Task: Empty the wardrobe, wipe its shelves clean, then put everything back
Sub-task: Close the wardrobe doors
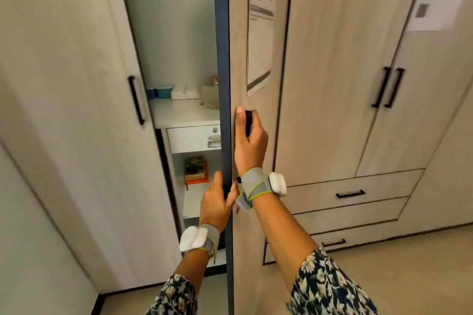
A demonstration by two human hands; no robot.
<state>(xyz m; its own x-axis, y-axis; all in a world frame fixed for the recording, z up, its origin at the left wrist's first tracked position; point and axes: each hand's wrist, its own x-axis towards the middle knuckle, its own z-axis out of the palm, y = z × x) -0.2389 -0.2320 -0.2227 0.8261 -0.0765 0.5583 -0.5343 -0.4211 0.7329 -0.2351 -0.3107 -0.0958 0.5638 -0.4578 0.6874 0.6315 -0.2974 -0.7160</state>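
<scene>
At the near door edge, the left hand (216, 203) grips the wardrobe door (280, 115), and the right hand (250, 147) grips its handle (248, 116). Farther in, boxes (179, 95) and books (195, 169) sit on the shelves (184, 113), so emptying, wiping and refilling all seem still ahead.

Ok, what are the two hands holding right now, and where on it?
Both hold the open wardrobe door. The right hand grips its black handle; the left hand grips the door's dark edge, lower down.

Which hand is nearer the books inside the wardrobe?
Left. The left hand grips the door edge just beside the books; the right hand holds the handle on the door's outer face.
</scene>
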